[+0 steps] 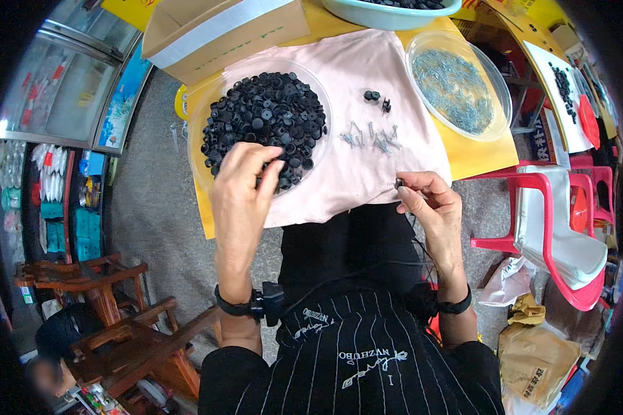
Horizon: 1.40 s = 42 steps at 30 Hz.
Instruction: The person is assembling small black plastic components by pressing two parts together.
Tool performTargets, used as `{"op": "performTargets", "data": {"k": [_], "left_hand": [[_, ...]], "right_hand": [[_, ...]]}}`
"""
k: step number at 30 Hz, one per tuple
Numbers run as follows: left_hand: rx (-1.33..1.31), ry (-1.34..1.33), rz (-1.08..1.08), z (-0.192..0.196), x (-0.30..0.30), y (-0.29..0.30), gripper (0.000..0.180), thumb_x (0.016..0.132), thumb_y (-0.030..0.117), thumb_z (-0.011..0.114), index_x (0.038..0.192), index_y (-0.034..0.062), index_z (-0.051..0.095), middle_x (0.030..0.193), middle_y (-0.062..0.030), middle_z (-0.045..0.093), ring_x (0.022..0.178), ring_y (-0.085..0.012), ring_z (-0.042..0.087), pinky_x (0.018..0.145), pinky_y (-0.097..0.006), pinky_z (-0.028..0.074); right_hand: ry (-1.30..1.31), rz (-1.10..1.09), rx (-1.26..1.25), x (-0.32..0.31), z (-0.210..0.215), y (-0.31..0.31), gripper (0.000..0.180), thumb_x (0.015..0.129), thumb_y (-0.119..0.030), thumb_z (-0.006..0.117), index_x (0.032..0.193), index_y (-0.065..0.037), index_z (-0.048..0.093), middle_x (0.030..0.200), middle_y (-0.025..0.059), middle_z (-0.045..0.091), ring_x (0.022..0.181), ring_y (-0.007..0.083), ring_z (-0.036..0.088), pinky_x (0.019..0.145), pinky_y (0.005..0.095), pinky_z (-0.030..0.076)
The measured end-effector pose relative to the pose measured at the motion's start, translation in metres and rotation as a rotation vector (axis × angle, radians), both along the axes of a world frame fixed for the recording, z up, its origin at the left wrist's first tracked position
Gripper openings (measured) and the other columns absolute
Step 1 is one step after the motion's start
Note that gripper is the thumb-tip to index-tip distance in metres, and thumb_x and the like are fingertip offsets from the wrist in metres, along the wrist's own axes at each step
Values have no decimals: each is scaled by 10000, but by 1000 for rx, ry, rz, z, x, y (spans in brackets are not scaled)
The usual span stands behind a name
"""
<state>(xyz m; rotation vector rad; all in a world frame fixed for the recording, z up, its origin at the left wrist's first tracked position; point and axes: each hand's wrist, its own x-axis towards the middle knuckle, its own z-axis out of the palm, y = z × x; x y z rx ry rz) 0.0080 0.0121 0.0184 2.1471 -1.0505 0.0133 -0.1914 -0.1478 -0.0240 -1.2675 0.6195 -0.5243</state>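
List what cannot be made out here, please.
Head view:
Small black piece: shape partly hidden by the right hand.
Black round plastic caps: some covered by the left hand; whether it holds one, unclear.
Pale blue plastic basin: cut by the top edge.
Thin silver metal pieces: too small to count.

Table before me: yellow top (pixel 488 158). On it, one pale pink cloth (pixel 356 62), overhanging the edge nearest me. Left, partly on the cloth: round clear plastic tub (pixel 195 155), heaped with black plastic caps (pixel 270 107). Behind it: cardboard box (pixel 246 43). Far edge: pale blue-green basin (pixel 394 19). Right: round clear tub (pixel 503 114) of slim silvery fasteners (pixel 453 90). Loose on the cloth: a few black pieces (pixel 372 95); scattered silvery fasteners nearer me.
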Motion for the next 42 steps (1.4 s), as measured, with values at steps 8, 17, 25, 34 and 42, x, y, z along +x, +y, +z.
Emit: {"op": "performTargets", "data": {"k": [8, 17, 25, 34, 42], "left_hand": [[153, -68, -69, -8, 17, -15, 180, 763, 89, 698, 921, 7, 665, 889, -118, 577, 860, -286, 582, 731, -377, 473], [194, -103, -67, -8, 22, -19, 170, 741, 75, 707, 890, 2, 669, 853, -111, 541, 846, -282, 562, 706, -383, 468], [-332, 559, -285, -7, -16, -16, 224, 787, -71, 671, 1004, -12, 680, 988, -79, 642, 857, -109, 607, 754, -232, 495], [-473, 1024, -400, -26, -57, -27, 234, 856, -49, 631, 1087, -39, 601, 986, -91, 656, 900, -141, 648, 803, -254, 533], [-512, 1143, -331, -32, -75, -30, 277, 841, -22, 666, 1112, -39, 611, 1002, -102, 661, 893, -143, 642, 839, -257, 520]], "right_hand": [[58, 1, -17, 5, -8, -2, 199, 876, -49, 647, 1066, 10, 640, 930, 29, 662, 741, 68, 585, 681, 203, 499], [53, -1, 11, 4, -7, -2, 192, 879, -53, 644, 1060, 12, 639, 905, 31, 662, 715, 63, 586, 662, 191, 494], [-45, 44, -32, 8, 20, 7, 175, 890, -60, 626, 1059, -17, 646, 1000, 23, 635, 775, 60, 581, 666, 194, 498], [-270, 198, -12, -3, 15, 13, 207, 891, -44, 615, 1096, -16, 603, 1175, 87, 580, 986, 116, 580, 850, 259, 490], [-263, 179, -73, -15, 10, 15, 214, 878, -17, 620, 1089, 11, 602, 1177, 104, 586, 1042, 145, 581, 906, 282, 477]]}}
